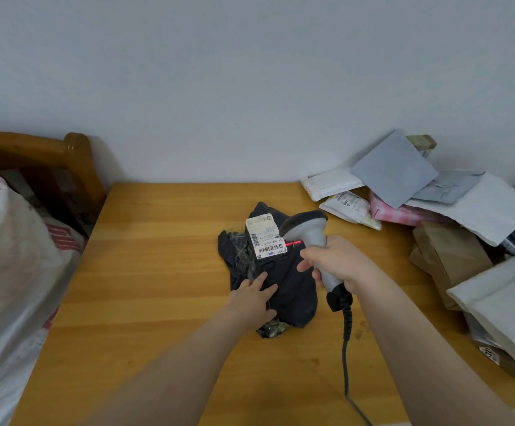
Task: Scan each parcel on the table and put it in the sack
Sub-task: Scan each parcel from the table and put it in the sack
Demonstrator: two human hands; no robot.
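A dark parcel (276,272) lies mid-table (158,272), white label (265,236) facing up. It is pressed flat by the left hand (254,298), fingers straight on its near-left part. A grey scanner (313,238) is gripped by the right hand (337,261), fingers wrapped round the handle; a red line is cast at the label's right edge. A coiled cable (346,333) trails toward the table's near edge. The white sack (13,265) sits at left. Other parcels (434,204) are piled at right.

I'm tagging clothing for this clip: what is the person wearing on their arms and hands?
Nothing visible. The left hand and right hand are bare: no gloves, rings or watch. The left forearm and right forearm are uncovered to the picture's lower edge, so no sleeve shows.
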